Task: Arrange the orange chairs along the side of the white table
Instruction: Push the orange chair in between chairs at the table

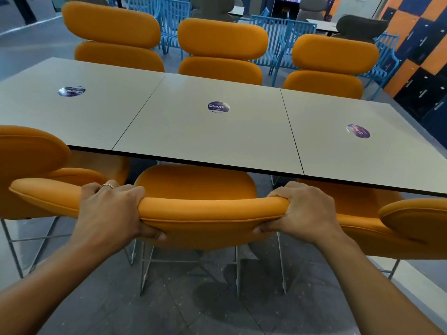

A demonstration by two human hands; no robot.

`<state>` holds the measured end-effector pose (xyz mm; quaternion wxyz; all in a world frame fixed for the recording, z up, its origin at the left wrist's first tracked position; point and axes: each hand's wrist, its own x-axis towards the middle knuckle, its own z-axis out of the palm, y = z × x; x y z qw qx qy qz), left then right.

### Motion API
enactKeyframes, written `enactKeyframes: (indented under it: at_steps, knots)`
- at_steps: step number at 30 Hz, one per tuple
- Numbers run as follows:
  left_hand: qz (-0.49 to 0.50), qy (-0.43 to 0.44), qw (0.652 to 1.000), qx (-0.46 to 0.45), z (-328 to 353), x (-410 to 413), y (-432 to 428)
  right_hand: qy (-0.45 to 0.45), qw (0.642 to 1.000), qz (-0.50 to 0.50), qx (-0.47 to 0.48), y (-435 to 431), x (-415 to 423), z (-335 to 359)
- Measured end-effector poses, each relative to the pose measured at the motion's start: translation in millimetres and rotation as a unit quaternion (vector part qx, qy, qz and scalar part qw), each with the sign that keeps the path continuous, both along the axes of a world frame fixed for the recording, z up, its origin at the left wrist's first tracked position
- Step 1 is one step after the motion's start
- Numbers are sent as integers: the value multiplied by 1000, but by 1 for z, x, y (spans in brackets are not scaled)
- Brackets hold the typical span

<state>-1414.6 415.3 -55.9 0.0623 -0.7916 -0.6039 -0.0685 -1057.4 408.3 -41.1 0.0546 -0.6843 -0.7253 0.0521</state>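
Note:
A long white table [205, 136] made of three panels fills the middle of the view. On its near side, an orange chair [208, 213] faces the table, its seat partly under the edge. My left hand [108, 209] grips the top cushion of the backrest on the left and my right hand [304, 211] grips it on the right, thumbs under the cushion. Another orange chair [29, 155] stands to the left and one more [399, 221] to the right on the same side. Three orange chairs [222, 49] line the far side.
Blue slatted chairs [278, 37] and grey chairs [358, 27] stand behind the far row. Orange and dark blue lockers [420, 56] cover the right wall. The chairs have thin metal legs [145, 269] on a dark grey floor.

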Motion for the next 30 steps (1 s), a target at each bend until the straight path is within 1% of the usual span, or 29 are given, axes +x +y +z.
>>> enactKeyframes:
  at_steps: [4,10,19,23,27,30]
  knots:
    - [3,5,1000,-7,2,-1,21,18,1000,-14,12,19,-2,-2]
    - [-3,14,1000,-21,5,-11,43,31,999,-28,27,26,-16,-5]
    - [-31,5,999,-5,4,-33,41,26,998,-34,42,-1,-37,-12]
    - [-42,20,999,-11,1,-38,36,34,997,-26,62,-24,-38,-16]
    - [-38,-3,999,-7,4,-24,35,20,999,-31,33,-21,-28,-9]
    - [-38,1,999,3,4,-15,36,19,999,-38,22,-15,-18,-5]
